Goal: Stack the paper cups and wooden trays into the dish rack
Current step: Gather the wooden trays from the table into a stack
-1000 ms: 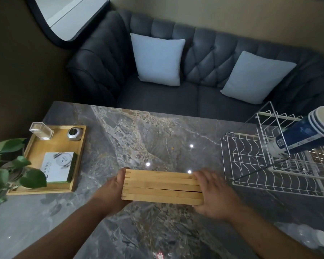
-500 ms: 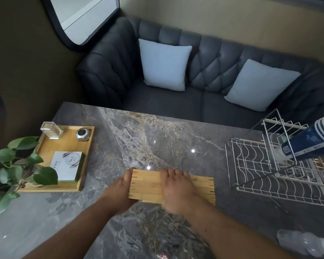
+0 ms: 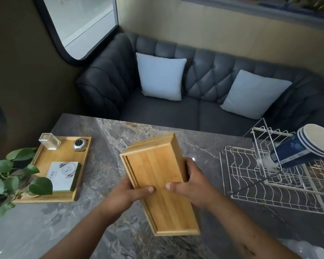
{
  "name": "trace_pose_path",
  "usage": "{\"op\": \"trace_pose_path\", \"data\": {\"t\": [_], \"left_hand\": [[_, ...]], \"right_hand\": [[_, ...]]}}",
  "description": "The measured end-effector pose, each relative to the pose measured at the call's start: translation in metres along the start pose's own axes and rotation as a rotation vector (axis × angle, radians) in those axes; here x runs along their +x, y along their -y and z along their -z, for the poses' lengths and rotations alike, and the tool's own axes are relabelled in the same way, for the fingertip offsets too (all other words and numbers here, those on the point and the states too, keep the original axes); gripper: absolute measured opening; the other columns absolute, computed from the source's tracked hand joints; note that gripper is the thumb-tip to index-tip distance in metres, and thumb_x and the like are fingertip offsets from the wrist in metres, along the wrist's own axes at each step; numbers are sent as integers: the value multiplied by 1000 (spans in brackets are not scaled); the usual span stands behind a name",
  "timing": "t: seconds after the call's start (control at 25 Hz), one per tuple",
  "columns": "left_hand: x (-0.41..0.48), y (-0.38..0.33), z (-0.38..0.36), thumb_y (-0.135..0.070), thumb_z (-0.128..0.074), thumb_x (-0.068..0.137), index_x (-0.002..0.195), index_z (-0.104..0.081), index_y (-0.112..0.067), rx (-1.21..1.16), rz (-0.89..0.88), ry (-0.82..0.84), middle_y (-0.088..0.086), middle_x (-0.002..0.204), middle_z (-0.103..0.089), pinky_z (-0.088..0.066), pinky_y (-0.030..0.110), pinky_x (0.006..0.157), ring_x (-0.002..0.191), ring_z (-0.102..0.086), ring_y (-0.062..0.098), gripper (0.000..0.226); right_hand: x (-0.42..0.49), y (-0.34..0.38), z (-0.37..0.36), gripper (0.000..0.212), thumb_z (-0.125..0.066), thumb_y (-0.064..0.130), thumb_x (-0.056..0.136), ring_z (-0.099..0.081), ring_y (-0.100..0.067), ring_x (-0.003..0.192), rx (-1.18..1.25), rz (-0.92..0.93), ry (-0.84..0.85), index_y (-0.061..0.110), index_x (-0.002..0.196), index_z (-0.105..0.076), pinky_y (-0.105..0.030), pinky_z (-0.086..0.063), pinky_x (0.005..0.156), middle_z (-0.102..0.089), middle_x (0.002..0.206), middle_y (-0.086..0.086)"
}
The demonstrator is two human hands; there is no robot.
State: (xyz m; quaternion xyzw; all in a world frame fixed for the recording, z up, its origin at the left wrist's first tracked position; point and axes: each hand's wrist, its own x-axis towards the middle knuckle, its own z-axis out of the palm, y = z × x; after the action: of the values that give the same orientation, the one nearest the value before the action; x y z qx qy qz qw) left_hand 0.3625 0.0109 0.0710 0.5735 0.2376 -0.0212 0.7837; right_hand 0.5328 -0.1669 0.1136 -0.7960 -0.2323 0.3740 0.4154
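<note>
A stack of wooden trays (image 3: 158, 176) is held up above the marble table, turned lengthwise away from me with its flat underside facing up. My left hand (image 3: 127, 193) grips its left edge, thumb on top. My right hand (image 3: 193, 186) grips the right edge, thumb on top and fingers wrapped around the side. A white wire dish rack (image 3: 251, 184) stands at the right. A nested stack of blue paper cups (image 3: 303, 148) lies tilted in its raised section, mouths pointing up and right.
A bamboo tray (image 3: 43, 159) at the left carries a clear box, a small round clock and a white-green box. A leafy plant (image 3: 13, 176) overhangs the left edge. A clear plastic bottle (image 3: 307, 249) lies bottom right. A grey sofa with two cushions is behind the table.
The trays were lying flat and crosswise on the table under both hands. They are now lifted and turned lengthwise, underside up, with a hand on each side.
</note>
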Motion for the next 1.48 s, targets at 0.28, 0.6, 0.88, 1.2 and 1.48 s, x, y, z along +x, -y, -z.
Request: {"op": "trace_pose_path", "data": {"t": [0.28, 0.6, 0.88, 1.2, 1.48], "left_hand": [[9, -30, -17, -34, -88, 78, 134, -61, -26, 222, -23, 126, -2, 131, -70, -57, 43, 98, 121, -66, 18, 63], [19, 22, -22, -76, -74, 55, 141, -47, -38, 898, -98, -205, -37, 117, -47, -37, 2, 82, 104, -50, -16, 98], [25, 35, -23, -82, -54, 59, 146, -47, -33, 1057, -79, -175, -18, 139, -46, -45, 24, 95, 124, -46, 4, 100], [30, 33, -18, -75, -65, 63, 150, -43, -32, 1198, -83, -52, -15, 150, -38, -40, 25, 108, 135, -38, 7, 99], [33, 31, -20, -46, -70, 82, 141, -51, -33, 1136, -117, -69, -11, 142, -50, -52, 27, 96, 117, -54, 5, 63]], "right_hand": [[-8, -13, 33, 91, -90, 51, 61, -62, -4, 116, 14, 96, 145, 44, 133, -35, -36, -58, 93, -61, 128, 15], [-15, -53, 22, 100, -83, 58, 56, -44, 31, 104, -354, 128, -12, 60, 136, -25, -15, -44, 91, -40, 117, 59], [-19, -62, 7, 93, -79, 57, 59, -53, 19, 103, -357, 155, -64, 72, 129, -20, -13, -42, 85, -43, 120, 55], [-16, -76, 1, 84, -74, 55, 61, -50, 23, 99, -395, 106, -46, 51, 134, -33, -7, -41, 79, -50, 114, 46], [-10, -83, -3, 77, -74, 52, 60, -41, 36, 95, -442, 106, -67, 49, 127, -37, 1, -35, 69, -40, 109, 59]]}}
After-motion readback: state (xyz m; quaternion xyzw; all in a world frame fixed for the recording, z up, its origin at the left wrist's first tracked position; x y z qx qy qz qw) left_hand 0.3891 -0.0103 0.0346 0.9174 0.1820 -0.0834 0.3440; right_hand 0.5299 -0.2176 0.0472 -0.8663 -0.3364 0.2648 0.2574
